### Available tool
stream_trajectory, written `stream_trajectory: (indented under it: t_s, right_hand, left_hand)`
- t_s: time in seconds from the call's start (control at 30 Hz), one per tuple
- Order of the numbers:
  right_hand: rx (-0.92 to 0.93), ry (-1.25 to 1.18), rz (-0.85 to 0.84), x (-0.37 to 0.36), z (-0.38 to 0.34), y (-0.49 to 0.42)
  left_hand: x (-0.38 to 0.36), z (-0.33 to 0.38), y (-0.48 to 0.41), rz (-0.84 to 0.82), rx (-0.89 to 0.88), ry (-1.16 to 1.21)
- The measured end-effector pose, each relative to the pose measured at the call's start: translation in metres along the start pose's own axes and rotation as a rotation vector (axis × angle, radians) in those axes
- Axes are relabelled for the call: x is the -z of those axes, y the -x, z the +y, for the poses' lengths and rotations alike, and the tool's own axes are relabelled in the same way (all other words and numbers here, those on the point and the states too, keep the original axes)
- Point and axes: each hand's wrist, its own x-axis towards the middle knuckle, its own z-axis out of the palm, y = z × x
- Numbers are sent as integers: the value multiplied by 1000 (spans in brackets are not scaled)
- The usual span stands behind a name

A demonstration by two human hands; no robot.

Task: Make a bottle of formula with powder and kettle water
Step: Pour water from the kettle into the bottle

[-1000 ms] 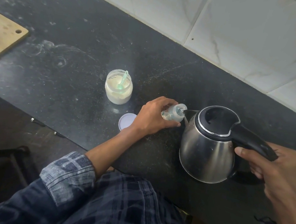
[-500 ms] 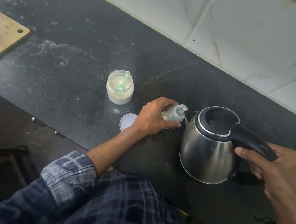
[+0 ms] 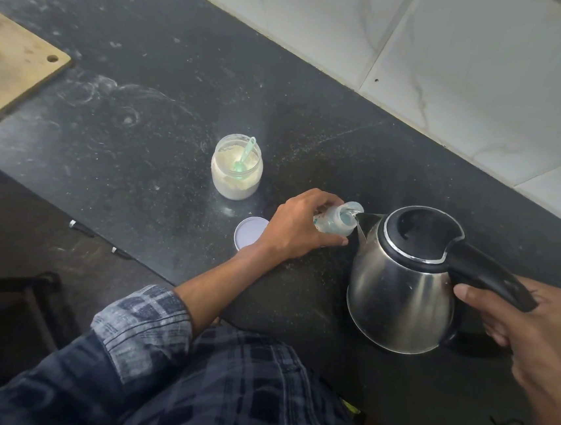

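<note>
A small clear baby bottle (image 3: pixel 338 220) stands on the black counter (image 3: pixel 166 105), and my left hand (image 3: pixel 296 227) grips its body. My right hand (image 3: pixel 541 336) holds the black handle of a steel kettle (image 3: pixel 400 302), which is tipped with its spout touching the bottle's open mouth. Water shows at the spout and inside the bottle neck. To the left stands an open jar of pale formula powder (image 3: pixel 237 170) with a green scoop (image 3: pixel 245 156) stuck in it. The jar's white lid (image 3: pixel 248 237) lies flat beside my left wrist.
A wooden cutting board (image 3: pixel 8 66) lies at the far left of the counter. A white tiled wall (image 3: pixel 458 58) runs along the back edge. The counter's front edge passes just under my left forearm, with a dark chair frame (image 3: pixel 7 295) below it.
The kettle, bottle and both hands hold nearly the same pose. The spout sits slightly closer over the bottle mouth.
</note>
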Motion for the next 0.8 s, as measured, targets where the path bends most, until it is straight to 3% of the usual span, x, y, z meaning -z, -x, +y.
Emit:
stream_trajectory:
  t_s: [0.8]
  right_hand:
    - [2, 4, 0, 0, 3, -1]
  left_hand:
    - [0, -2, 2, 13, 21, 10]
